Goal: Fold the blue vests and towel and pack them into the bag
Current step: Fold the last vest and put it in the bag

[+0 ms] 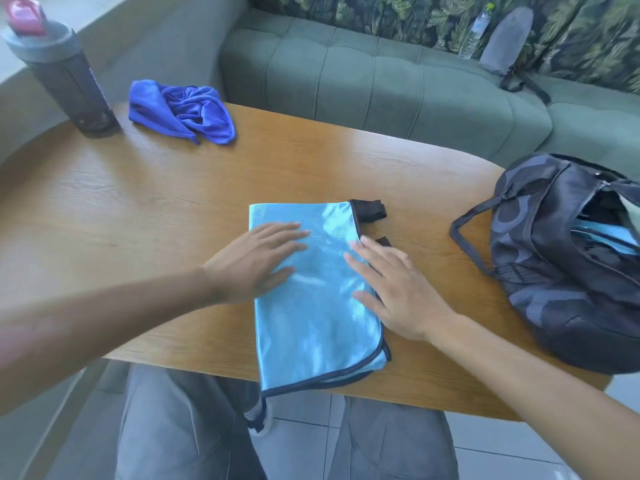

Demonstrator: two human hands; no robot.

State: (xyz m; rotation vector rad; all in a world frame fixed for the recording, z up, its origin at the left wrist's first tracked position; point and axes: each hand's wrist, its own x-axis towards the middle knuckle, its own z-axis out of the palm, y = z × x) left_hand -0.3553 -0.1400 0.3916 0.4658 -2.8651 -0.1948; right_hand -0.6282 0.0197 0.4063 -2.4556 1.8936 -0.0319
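A light blue vest (313,306) with dark trim lies folded lengthwise on the wooden table (138,209), its lower end hanging over the near edge. My left hand (256,261) rests flat on its upper left part, fingers straight. My right hand (391,289) presses flat on its right edge. A crumpled dark blue towel (180,110) lies at the far left of the table. The dark patterned bag (561,258) sits at the right, unzipped, with light blue fabric (609,237) showing inside.
A grey shaker bottle (65,74) with a pink lid stands at the table's far left corner. A green sofa (381,74) runs behind the table, with a water bottle (479,29) and a grey pouch (507,39) on it. My grey-trousered knees are under the near edge.
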